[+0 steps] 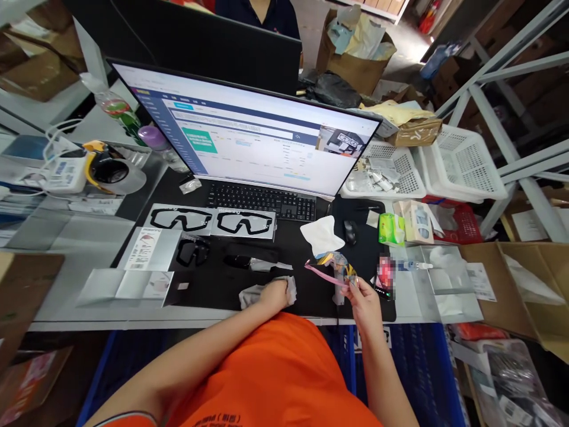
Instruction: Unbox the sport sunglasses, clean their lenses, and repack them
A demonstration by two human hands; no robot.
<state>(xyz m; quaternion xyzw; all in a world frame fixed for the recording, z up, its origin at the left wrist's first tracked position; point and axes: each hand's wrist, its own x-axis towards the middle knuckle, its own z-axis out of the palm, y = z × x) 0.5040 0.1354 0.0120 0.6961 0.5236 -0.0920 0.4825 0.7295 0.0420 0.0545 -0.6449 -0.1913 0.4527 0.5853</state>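
My right hand (366, 303) pinches a pair of glasses with a pink temple (326, 273) near the front of the desk. Yellowish, mirror-like lenses show beside that temple, partly overlapped by something grey. Lower down and to the left, my left hand (274, 295) is closed on a crumpled grey cloth (253, 295) that rests by the desk edge; its fingertips are hidden. A dark pair of glasses (238, 261) with a pale wrapping lies just beyond the cloth. Beyond the pink glasses is a white cloth (322, 233).
A monitor (249, 130) and keyboard (262, 199) stand at the back. Goggle-printed cards (243, 224) and dark goggles (192, 251) lie left. On the right are a mouse (350, 232), a phone (384, 279) and white baskets (466, 160). A person (262, 15) is behind the monitor.
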